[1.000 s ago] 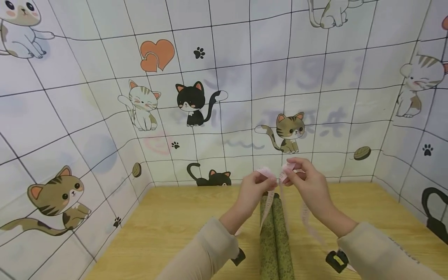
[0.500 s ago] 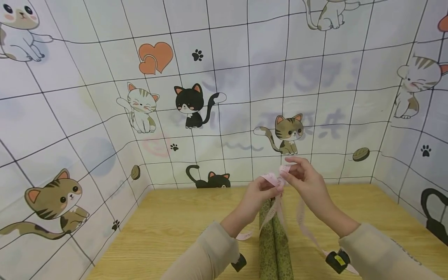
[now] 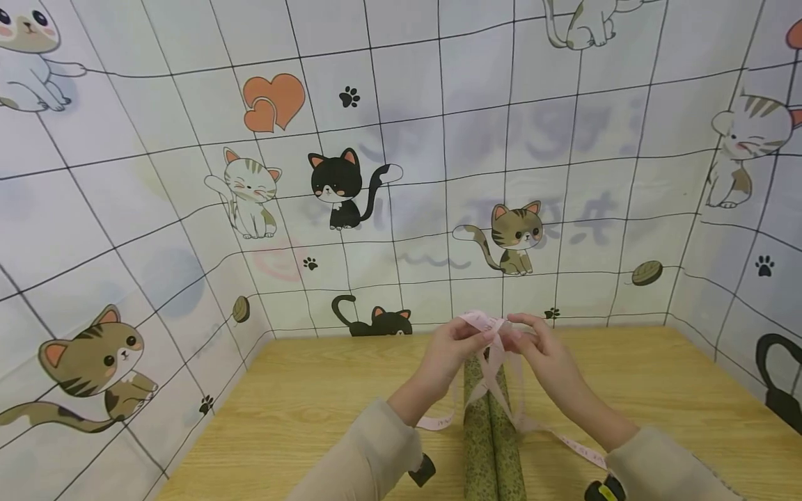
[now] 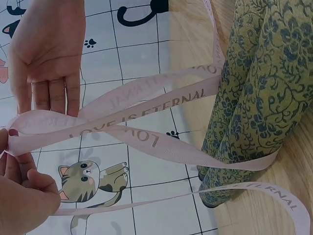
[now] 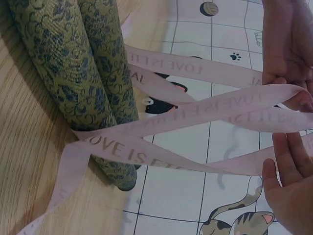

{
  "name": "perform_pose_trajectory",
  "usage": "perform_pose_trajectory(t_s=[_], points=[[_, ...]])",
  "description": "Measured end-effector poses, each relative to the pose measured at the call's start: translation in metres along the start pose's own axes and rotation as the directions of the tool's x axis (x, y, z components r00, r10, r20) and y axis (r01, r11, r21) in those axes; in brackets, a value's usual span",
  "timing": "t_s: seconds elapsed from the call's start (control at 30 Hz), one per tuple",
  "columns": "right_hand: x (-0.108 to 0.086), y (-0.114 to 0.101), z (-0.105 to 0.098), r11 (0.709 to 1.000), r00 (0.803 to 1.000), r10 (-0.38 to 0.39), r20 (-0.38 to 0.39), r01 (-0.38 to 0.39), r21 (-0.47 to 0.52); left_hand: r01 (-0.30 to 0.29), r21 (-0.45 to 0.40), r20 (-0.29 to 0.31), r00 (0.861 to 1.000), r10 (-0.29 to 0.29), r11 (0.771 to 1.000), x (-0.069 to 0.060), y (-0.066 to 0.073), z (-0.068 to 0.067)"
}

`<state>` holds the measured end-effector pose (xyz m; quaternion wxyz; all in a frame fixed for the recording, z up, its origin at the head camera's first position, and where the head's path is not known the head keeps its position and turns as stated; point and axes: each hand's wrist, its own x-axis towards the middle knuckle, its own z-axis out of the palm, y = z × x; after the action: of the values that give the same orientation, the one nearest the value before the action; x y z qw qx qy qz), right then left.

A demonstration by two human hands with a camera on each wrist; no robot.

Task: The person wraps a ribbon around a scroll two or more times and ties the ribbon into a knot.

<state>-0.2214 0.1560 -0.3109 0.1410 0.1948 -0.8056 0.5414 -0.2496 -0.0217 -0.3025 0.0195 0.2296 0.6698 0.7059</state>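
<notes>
Both hands hold a pale pink ribbon printed with "LOVE IS ETERNAL", above the far end of two long rolls covered in green floral cloth. My left hand pinches a ribbon loop between thumb and fingers. On the right, my right hand has thumb and index finger at the ribbon's crossing, the other fingers fairly straight. Ribbon strands run down from the hands and pass around the rolls, crossing in the right wrist view. The exact fingertip contact is partly cut off in both wrist views.
The rolls lie lengthwise on a wood-grain table. One loose ribbon tail lies left of them, another to the right. A black wrist device shows under the left sleeve. A cat-print sheet encloses the table.
The two hands held separate pink loops a second ago; the loops came together and crossed. My right hand has lowered slightly, and its ribbon strand now hangs in a loop nearer the rolls.
</notes>
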Motion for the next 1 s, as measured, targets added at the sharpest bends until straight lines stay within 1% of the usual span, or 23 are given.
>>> perform_pose_trajectory(t_s=[0.13,0.37,0.5,0.67,0.87,1.0], points=[[-0.001,-0.004,0.005,0.999,0.999,0.023,0.022,-0.024,0.045,-0.034,0.013,0.004,0.999,0.034,0.999,-0.001,0.000,-0.002],[0.005,-0.011,0.005,0.999,0.999,-0.008,0.045,0.006,0.051,-0.071,0.100,0.031,0.997,0.068,0.992,-0.002,0.002,-0.005],[0.010,-0.013,0.006,0.999,0.999,0.032,0.038,-0.032,0.009,-0.080,0.145,0.035,0.997,0.076,0.986,-0.002,0.003,-0.005],[0.014,-0.016,0.006,0.994,0.995,0.094,0.018,-0.093,-0.055,-0.078,0.158,0.025,0.997,0.075,0.984,-0.002,0.004,-0.005],[0.015,-0.021,0.005,0.992,0.995,0.104,0.004,-0.103,-0.075,-0.071,0.183,0.008,0.997,0.070,0.981,-0.002,0.004,-0.005],[0.013,-0.020,0.005,0.991,0.996,0.085,0.007,-0.084,-0.105,-0.063,0.189,0.005,0.998,0.063,0.980,-0.003,0.004,-0.006]])
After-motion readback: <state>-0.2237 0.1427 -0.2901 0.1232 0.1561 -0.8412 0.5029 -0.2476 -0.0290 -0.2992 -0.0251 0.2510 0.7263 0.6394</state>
